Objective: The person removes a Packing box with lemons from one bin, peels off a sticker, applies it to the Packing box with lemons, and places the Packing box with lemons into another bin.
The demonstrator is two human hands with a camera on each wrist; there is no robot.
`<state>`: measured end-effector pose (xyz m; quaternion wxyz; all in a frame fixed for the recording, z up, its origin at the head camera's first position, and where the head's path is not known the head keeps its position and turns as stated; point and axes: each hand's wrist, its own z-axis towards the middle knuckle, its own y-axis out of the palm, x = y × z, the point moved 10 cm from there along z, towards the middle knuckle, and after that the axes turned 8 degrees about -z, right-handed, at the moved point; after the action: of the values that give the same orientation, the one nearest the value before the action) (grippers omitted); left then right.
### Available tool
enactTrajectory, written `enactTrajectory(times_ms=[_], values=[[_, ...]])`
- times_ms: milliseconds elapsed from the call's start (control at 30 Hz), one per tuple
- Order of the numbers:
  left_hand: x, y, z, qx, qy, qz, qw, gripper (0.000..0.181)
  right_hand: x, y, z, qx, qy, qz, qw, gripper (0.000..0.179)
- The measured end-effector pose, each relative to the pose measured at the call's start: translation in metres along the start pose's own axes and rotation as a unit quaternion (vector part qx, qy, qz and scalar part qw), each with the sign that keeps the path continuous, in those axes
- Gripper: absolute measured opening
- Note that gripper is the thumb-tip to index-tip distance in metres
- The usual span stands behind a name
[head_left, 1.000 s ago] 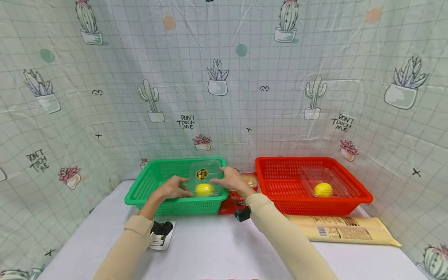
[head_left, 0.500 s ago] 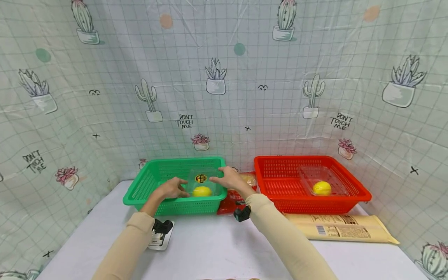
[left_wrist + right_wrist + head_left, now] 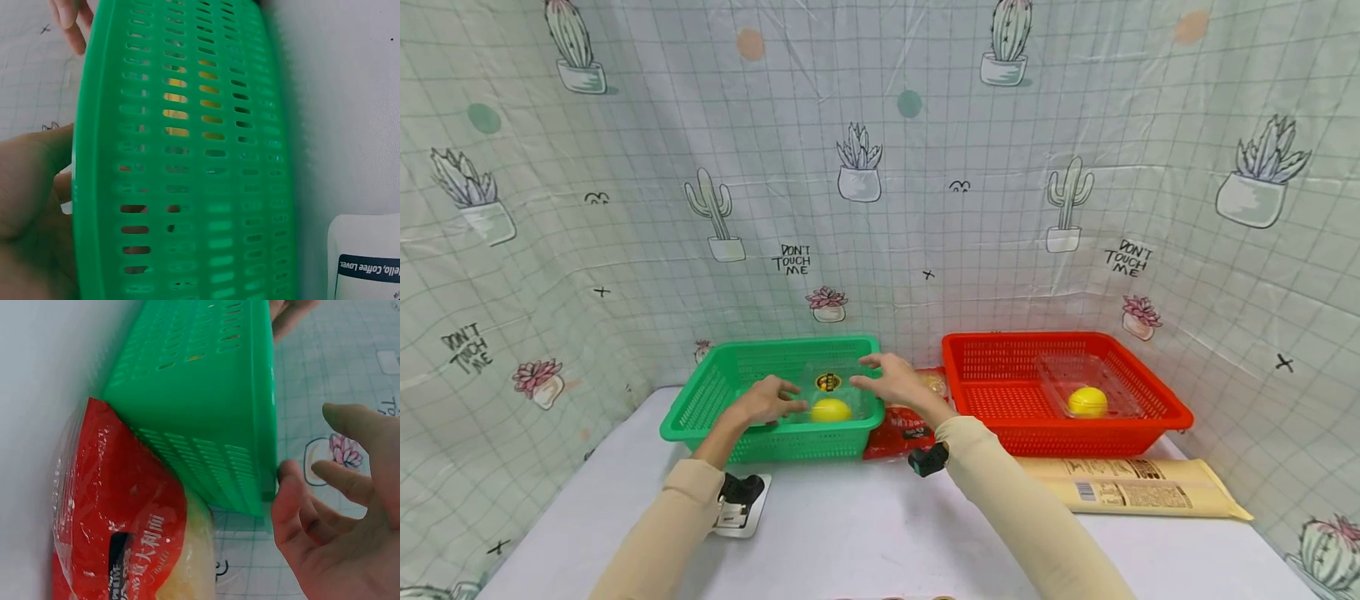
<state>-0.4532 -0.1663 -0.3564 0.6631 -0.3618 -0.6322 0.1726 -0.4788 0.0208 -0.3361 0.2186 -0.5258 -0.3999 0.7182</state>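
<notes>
A clear plastic box (image 3: pixel 827 382) with a black and yellow label lies in the right part of the green basket (image 3: pixel 775 450). A rounded yellow thing (image 3: pixel 831 409), something like a lemon, shows at the box's near end. My left hand (image 3: pixel 767 400) hovers at the box's left side, fingers spread over the basket's front rim; the left wrist view has this hand (image 3: pixel 31 200) partly behind the basket wall. Above the basket's right rim is my right hand (image 3: pixel 891 381), its fingers apart and holding nothing. In the right wrist view, one fingertip of that hand (image 3: pixel 344 537) is right at the rim.
A red basket (image 3: pixel 1075 442) on the right holds another clear box with a yellow round thing (image 3: pixel 1087 402). Between the baskets lies a red pasta bag (image 3: pixel 119 506). A long beige packet (image 3: pixel 1127 487) lies before the red basket, and a white packet (image 3: pixel 369 262) near my left wrist.
The clear box has gone from tilted up between my hands to lying lower in the green basket. Both hands have let go of it, and the right hand's fingers have spread.
</notes>
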Motion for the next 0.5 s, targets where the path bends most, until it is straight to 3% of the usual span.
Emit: enactTrajectory(times_ms=[200,400,500], values=[[0.017,-0.004,-0.002,0.031,0.045,0.004,0.9985,0.043,-0.003,-0.009,-0.010,-0.004,-0.019,0.032,0.9993,0.049],[0.039,0.003,-0.001,0.076,0.102,0.006,0.9919,0.030,0.004,-0.026,-0.026,0.015,-0.040,0.049,0.9979,0.047],[0.050,0.010,0.000,0.084,0.123,-0.007,0.9888,0.026,0.014,-0.033,-0.034,0.010,-0.045,0.076,0.9961,0.049]])
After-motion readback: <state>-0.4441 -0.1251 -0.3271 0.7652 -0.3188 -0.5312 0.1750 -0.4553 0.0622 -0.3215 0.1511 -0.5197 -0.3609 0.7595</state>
